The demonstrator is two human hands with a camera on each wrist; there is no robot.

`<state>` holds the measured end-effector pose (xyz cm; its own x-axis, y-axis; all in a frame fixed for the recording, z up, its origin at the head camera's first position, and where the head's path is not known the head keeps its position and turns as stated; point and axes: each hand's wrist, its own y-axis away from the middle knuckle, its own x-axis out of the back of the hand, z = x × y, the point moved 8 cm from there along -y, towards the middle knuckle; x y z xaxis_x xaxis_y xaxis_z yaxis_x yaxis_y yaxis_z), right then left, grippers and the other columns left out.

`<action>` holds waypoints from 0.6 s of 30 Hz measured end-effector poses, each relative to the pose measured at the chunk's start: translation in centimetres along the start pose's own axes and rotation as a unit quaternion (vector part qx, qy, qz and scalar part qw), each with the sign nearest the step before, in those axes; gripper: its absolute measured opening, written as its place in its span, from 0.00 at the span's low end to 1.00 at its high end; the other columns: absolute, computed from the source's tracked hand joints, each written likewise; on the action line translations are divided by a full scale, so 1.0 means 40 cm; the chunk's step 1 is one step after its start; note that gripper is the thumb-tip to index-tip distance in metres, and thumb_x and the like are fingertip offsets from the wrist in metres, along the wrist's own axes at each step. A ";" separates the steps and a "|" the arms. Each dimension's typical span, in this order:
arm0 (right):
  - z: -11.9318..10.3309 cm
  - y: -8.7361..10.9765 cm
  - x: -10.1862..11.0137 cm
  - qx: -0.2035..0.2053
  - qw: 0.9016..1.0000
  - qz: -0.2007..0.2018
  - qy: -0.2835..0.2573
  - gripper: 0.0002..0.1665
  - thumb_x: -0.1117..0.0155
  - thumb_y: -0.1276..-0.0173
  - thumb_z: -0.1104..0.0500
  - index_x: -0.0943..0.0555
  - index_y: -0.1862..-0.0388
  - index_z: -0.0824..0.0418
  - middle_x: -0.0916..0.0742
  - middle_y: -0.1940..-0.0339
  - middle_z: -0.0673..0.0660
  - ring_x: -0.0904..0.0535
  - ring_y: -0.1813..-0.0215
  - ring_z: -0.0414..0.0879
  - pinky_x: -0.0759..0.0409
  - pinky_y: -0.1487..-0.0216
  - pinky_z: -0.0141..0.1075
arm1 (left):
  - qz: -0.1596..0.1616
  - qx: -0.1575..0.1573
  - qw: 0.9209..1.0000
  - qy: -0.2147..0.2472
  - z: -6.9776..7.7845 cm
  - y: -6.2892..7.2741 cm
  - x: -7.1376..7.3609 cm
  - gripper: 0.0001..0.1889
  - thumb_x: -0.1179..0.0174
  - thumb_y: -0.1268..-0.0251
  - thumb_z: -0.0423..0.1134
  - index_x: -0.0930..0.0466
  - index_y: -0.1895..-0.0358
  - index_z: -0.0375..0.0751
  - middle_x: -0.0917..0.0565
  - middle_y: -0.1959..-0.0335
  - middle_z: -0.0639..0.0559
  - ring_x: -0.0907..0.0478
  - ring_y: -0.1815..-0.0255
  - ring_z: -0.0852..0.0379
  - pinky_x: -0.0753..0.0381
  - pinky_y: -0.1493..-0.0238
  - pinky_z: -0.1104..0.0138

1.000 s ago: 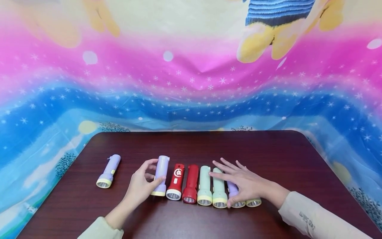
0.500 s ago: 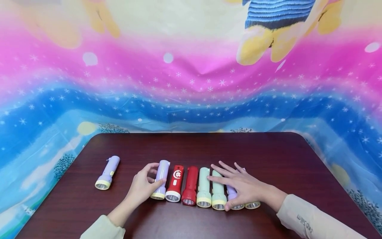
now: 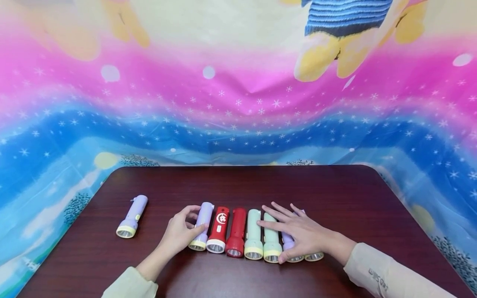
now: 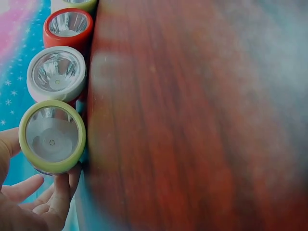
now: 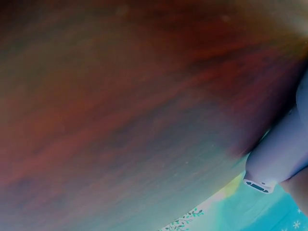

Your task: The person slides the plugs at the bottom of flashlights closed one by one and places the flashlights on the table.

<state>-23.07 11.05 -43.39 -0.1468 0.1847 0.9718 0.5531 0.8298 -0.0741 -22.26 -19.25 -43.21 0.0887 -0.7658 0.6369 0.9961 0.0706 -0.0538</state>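
My left hand (image 3: pixel 180 229) holds a lavender flashlight (image 3: pixel 204 221) between thumb and fingers, at the left end of a row. Its yellow-rimmed lens (image 4: pixel 53 138) faces the left wrist camera. Beside it lie a red flashlight with a white rim (image 3: pixel 218 229), a plain red one (image 3: pixel 236 231) and two pale green ones, a left one (image 3: pixel 254 231) and a right one (image 3: pixel 272 238). Over the right end my right hand (image 3: pixel 303 231) spreads its fingers, touching the tops. Partly under it are another lavender flashlight (image 3: pixel 289 244) and a yellow-rimmed one (image 3: pixel 314 257), mostly hidden.
One more lavender flashlight (image 3: pixel 132 217) lies apart on the left of the dark wooden table (image 3: pixel 238 182). A colourful printed cloth (image 3: pixel 238 103) hangs behind the table's far edge. In the right wrist view, a lavender flashlight's tail end (image 5: pixel 274 159) shows at the right.
The lavender flashlight in my left hand has come down and rightward against the white-rimmed red one, closing the gap. My right hand stays spread over the row, almost unmoved.
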 end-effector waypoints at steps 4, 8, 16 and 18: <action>-0.001 0.000 0.001 -0.002 1.000 0.000 0.001 0.56 0.49 0.47 0.15 0.44 0.21 0.33 0.45 0.17 0.52 0.49 0.18 0.63 0.45 0.34 0.76 | -0.001 -0.001 1.000 -0.004 -0.001 -0.001 -0.003 0.27 0.25 0.47 0.37 0.22 0.43 0.40 0.13 0.60 0.45 0.18 0.69 0.57 0.17 0.63 0.64; -0.003 0.001 0.002 -0.002 1.000 0.003 0.000 0.56 0.49 0.47 0.15 0.44 0.21 0.33 0.44 0.17 0.52 0.49 0.18 0.62 0.44 0.34 0.75 | -0.005 0.001 1.000 -0.008 -0.003 -0.002 -0.006 0.26 0.26 0.47 0.38 0.21 0.44 0.39 0.13 0.60 0.46 0.19 0.68 0.58 0.19 0.63 0.66; 0.000 0.001 -0.003 -0.006 1.000 0.002 0.010 0.56 0.44 0.47 0.17 0.44 0.22 0.31 0.43 0.17 0.52 0.49 0.18 0.61 0.44 0.32 0.74 | -0.018 -0.003 1.000 -0.012 -0.006 -0.005 -0.009 0.24 0.26 0.46 0.37 0.20 0.46 0.37 0.14 0.62 0.48 0.20 0.66 0.59 0.20 0.62 0.68; 0.001 0.000 -0.003 -0.009 1.000 0.000 0.007 0.56 0.43 0.47 0.17 0.45 0.22 0.31 0.43 0.17 0.52 0.49 0.18 0.60 0.45 0.32 0.73 | -0.025 -0.003 1.000 -0.015 -0.007 -0.006 -0.009 0.24 0.27 0.45 0.38 0.21 0.45 0.37 0.14 0.61 0.47 0.19 0.66 0.58 0.19 0.61 0.67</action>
<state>-23.10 11.04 -43.53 -0.1351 0.1769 0.9749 0.5686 0.8196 -0.0700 -22.54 -19.18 -43.63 0.0381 -0.7493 0.6611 0.9993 0.0279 -0.0259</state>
